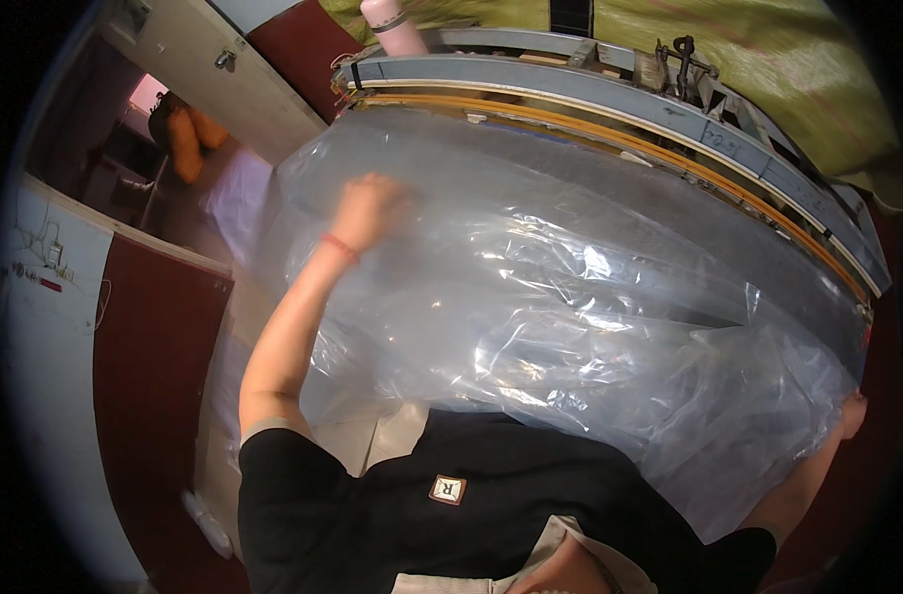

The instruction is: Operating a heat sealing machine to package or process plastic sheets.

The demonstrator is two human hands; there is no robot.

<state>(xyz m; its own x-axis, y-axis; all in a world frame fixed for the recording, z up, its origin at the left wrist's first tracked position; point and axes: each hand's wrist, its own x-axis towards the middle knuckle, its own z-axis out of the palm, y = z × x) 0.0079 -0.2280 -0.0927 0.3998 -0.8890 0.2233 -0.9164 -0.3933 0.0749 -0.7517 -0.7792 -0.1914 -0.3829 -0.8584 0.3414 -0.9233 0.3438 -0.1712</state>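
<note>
A large clear plastic sheet (pixel 431 287) spreads wide in front of me, wrinkled and shiny in its middle and right part. Over its upper left part is my left hand (pixel 369 210), with a red band on the wrist. Its fingers look curled but are smeared by motion, so whether they hold any of the sheet does not show. At the far right, my right hand (pixel 852 414) is closed at the sheet's side edge, with the plastic bunched next to it.
Behind the sheet runs a long grey metal frame (pixel 530 74) with an orange strip (pixel 570 114) along it. A pink bottle (pixel 397 30) stands at its left end. Yellow-green woven sheeting (pixel 768 69) hangs behind. A door (pixel 214 69) stands ajar at the upper left.
</note>
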